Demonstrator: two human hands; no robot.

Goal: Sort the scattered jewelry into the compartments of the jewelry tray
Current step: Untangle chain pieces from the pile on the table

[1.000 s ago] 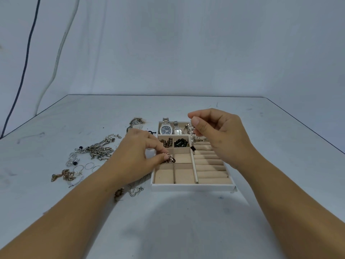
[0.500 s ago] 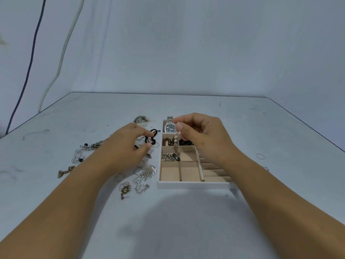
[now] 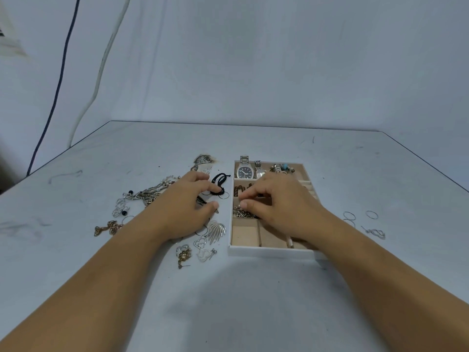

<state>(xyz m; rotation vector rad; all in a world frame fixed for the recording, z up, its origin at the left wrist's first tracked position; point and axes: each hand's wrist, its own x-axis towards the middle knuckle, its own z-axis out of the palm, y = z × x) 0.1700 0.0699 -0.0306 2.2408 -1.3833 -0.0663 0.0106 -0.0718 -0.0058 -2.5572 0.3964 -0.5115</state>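
The beige jewelry tray [image 3: 269, 251] lies mid-table, with watches [image 3: 245, 172] in its far compartment and chains in a middle left one. My right hand [image 3: 279, 207] hovers low over the tray's left compartments, thumb and forefinger pinching a small pale earring just above the chains. Left of the tray, my left hand [image 3: 182, 209] lies over the scattered pieces, its fingertips touching a black cord bracelet [image 3: 220, 179] and the thumb held apart. Much of the tray's middle and its ring rolls is hidden under my right hand.
Loose pieces lie left of the tray: a silver chain pile [image 3: 149, 194], a gold earring [image 3: 107, 227], a silver leaf earring [image 3: 217, 231] and heart earrings [image 3: 203, 247]. Thin rings [image 3: 349, 215] lie to the right. Cables hang down the wall at far left.
My right hand has come down from above the tray into its left compartments with the small earring. My left hand left the tray and reached out to the black bracelet.
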